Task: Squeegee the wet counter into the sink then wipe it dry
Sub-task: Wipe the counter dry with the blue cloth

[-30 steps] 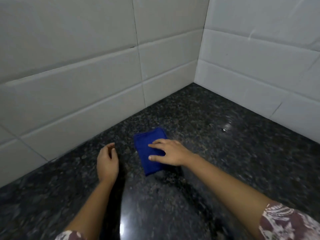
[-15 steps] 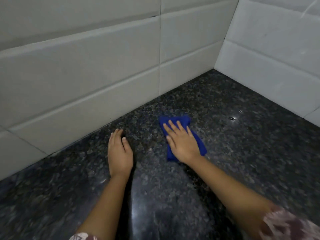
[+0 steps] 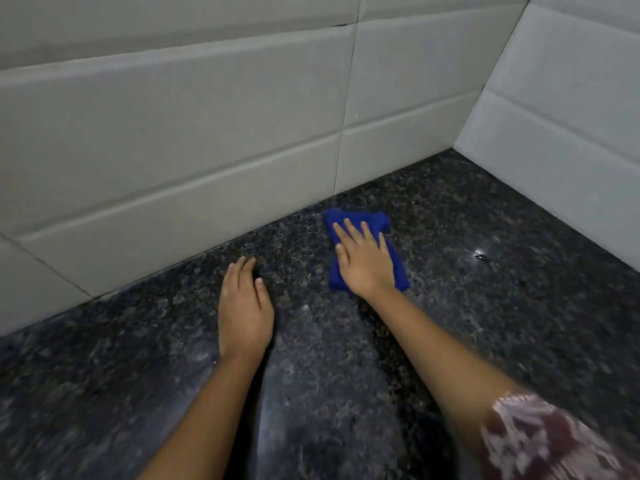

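Since the frame half a second back, we see the right hand and the blue cloth under it carried further from the body, toward the foot of the tiled wall, while the left hand has kept its place on the stone.

On the right hand, 4 fingers lie straight and slightly spread, pressed flat on the far half of the cloth; the thumb lies along the cloth's left edge. Nothing is pinched or gripped: the palm simply bears down on the fabric. The cloth is a folded pad, its far end just short of the seam between counter and wall, its near corners showing on both sides of the wrist.

On the left hand the fingers are extended and close together, the thumb held a little apart, the palm resting flat on the dark speckled granite, with nothing in it. It sits near the cloth but apart from it, on the cloth's left.

Both forearms reach in from the lower edge; a patterned sleeve shows, blurred, at the right elbow. Pale tiles rise behind and to the right, meeting in a corner. A small bright glint sits on the stone right of the cloth.
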